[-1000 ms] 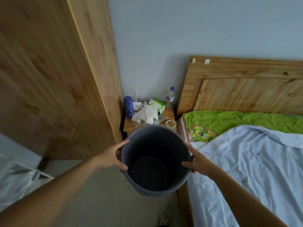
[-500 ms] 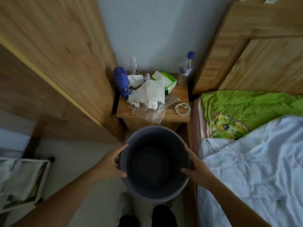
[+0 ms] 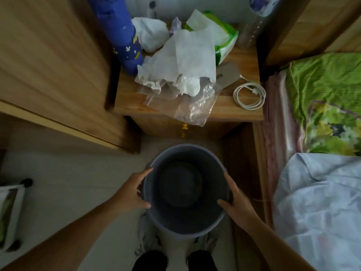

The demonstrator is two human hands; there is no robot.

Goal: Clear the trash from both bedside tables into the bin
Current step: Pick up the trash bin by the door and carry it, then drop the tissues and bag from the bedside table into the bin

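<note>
I hold an empty grey bin (image 3: 186,151) low over the floor, just in front of the wooden bedside table (image 3: 129,104). My left hand (image 3: 132,190) grips its left rim, thumb over the edge. My right hand (image 3: 237,204) grips the right rim the same way. On the table lie crumpled white tissues (image 3: 181,63), a clear plastic bag (image 3: 193,106) hanging over the front edge, and a white wad (image 3: 151,34) at the back.
A blue bottle (image 3: 125,36) stands at the table's left, a green wipes pack (image 3: 224,38) and a clear water bottle (image 3: 252,22) at the back, a coiled white cable (image 3: 250,95) at the right. A wardrobe (image 3: 48,65) is left, the bed (image 3: 322,173) right.
I have stepped up to the table and my view has tipped down. The bin has dropped lower in front of it, both hands still on its rim.
</note>
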